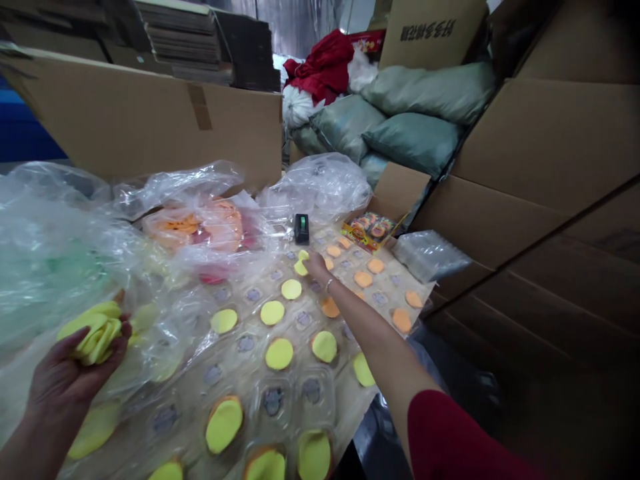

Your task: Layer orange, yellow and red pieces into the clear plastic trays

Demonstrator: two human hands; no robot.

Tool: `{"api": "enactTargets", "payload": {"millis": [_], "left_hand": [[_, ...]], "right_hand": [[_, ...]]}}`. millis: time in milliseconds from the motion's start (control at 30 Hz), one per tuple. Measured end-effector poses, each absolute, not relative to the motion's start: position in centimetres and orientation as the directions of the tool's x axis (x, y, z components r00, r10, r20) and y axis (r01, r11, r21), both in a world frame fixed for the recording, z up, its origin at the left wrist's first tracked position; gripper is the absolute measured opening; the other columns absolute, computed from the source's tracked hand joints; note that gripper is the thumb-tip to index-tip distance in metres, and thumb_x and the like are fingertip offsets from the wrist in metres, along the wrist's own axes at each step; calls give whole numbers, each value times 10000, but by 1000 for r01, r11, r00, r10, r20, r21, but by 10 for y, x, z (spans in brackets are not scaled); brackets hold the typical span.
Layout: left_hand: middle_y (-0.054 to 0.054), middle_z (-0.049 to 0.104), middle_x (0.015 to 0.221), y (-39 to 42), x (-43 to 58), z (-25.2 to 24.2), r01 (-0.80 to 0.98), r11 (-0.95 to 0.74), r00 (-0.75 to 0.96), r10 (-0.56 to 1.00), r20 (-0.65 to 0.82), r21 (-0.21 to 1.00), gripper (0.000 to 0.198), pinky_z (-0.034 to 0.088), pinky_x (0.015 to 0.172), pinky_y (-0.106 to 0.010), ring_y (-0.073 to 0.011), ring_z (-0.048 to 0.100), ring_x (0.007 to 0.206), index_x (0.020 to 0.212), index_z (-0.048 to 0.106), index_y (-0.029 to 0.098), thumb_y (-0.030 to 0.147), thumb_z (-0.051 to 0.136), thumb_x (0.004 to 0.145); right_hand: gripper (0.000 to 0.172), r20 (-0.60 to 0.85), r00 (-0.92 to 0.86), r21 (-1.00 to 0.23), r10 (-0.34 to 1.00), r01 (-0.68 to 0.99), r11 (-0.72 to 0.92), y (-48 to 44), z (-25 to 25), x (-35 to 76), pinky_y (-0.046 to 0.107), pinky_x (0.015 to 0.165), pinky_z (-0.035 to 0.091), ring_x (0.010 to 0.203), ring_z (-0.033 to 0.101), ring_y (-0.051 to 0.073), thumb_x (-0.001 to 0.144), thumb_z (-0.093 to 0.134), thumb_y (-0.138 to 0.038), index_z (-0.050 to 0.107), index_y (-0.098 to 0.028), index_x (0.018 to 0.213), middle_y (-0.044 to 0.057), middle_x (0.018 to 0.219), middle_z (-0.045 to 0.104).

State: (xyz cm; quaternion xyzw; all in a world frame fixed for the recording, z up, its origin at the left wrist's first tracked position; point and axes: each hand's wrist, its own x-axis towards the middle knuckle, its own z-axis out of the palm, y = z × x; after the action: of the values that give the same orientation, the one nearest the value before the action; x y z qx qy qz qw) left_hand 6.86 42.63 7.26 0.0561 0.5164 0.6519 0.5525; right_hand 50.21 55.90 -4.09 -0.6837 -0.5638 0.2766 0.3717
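Note:
My left hand [83, 363] is closed round a bunch of soft yellow discs [97, 333] at the left, above clear plastic film. Far out over the table, my right hand [316, 265] pinches a yellow disc [301, 263] near a black tape dispenser [301, 229]. Between and below the hands, several yellow discs [279, 353] lie in rows on clear plastic trays [317, 397]. Some have an orange disc showing under the edge. Orange discs [401, 320] alone sit in the rows to the right. Other tray cavities hold small greyish pieces [273, 400] that I cannot identify.
Crumpled clear bags [50, 220] cover the left side, one with orange pieces [220, 223] inside. An open display box [367, 227] of packaged items and a stack of clear plastic [430, 255] stand at the far right. Cardboard boxes [545, 147] and filled sacks [415, 143] border the table.

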Motion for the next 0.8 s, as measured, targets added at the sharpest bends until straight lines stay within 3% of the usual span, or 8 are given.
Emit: {"api": "enactTargets", "payload": {"millis": [133,233,367,467,600,700,800], "left_hand": [[-90,737,730,426,71,74,-640,181,-352,795,-494,747,471,575,493,-219,-152,695,582,1035,691,100,-8,278,839],[-86,743,728,429,65,67,-646,204,-338,788,-515,735,491,576,482,-234,-158,697,573,1072,685,114,-25,303,795],[-78,763,794,432,54,55,-672,193,-313,801,-510,715,549,585,504,-253,-163,708,620,1124,673,140,-43,367,708],[-71,768,814,433,49,50,-677,192,-289,818,-497,710,594,586,510,-257,-164,710,636,1136,672,156,-49,399,649],[-62,766,791,434,48,47,-656,210,-280,824,-492,725,541,576,511,-236,-159,715,624,1028,700,155,-51,416,617],[-65,761,768,434,50,50,-652,215,-294,812,-503,727,510,570,503,-235,-164,715,602,975,702,146,-53,414,604],[-76,753,744,435,53,53,-657,209,-321,791,-520,724,520,567,490,-251,-172,710,575,983,696,131,-55,406,594]], "right_hand": [[101,103,191,-696,976,715,-66,558,-44,499,273,888,444,998,604,195,842,606,-225,664,-178,911,87,1109,652],[229,138,197,-636,971,769,-65,557,-40,505,232,850,444,983,603,167,939,501,-324,667,-183,1010,77,1092,659],[356,170,281,-557,945,818,-143,556,-25,541,246,818,448,959,599,179,995,334,-279,629,-142,1138,108,1069,661],[297,184,287,-475,940,863,-171,548,-19,573,263,841,433,985,585,202,948,397,-190,663,-134,1067,134,1088,641],[255,157,156,-388,975,918,-84,535,-25,588,226,863,414,1008,570,175,884,488,-119,694,-162,1027,104,1108,625],[190,116,61,-356,991,934,-16,531,-32,585,213,872,407,1002,565,167,875,553,-181,705,-154,985,95,1090,623],[248,82,23,-356,996,935,7,534,-33,582,208,855,410,965,571,157,882,595,-311,696,-157,1048,88,1100,622]]}}
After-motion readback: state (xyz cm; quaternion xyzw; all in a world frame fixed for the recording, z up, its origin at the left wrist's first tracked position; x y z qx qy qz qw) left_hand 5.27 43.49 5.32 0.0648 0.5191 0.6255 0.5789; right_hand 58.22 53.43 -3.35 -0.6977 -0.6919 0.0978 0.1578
